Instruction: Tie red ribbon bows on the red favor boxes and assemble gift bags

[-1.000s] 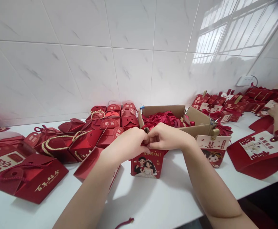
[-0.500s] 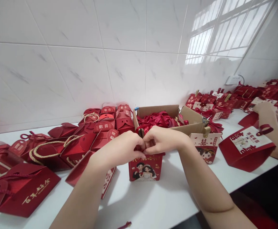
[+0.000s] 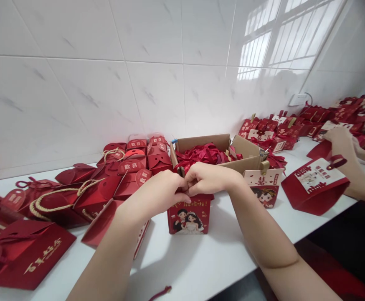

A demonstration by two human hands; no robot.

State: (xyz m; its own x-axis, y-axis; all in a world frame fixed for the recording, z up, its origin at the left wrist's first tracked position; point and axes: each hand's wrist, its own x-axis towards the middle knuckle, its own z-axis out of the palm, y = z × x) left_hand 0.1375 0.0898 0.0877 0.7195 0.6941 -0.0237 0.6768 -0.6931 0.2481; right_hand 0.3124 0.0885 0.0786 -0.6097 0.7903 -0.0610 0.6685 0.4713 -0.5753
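Note:
A small red gift box (image 3: 190,217) with a cartoon bride and groom and gold lettering stands upright on the white table. Over its top edge, my left hand (image 3: 166,188) and my right hand (image 3: 212,179) meet, fingertips pinched together. Both hands are closed, and the fingers hide whatever is between them and most of the box's top. Right behind them sits an open cardboard box (image 3: 251,156) filled with dark red ribbons (image 3: 206,154).
Red gift boxes (image 3: 132,165), some with rope handles, crowd the left. Another red box with a white flap (image 3: 264,188) stands to the right. A co-worker's hand (image 3: 339,142) is beyond a larger red box (image 3: 315,190). A short red strap (image 3: 160,294) lies near the front edge.
The whole view has shifted slightly. My hands stay together over the same box, with a small change in how the fingers lie. The box stands where it was.

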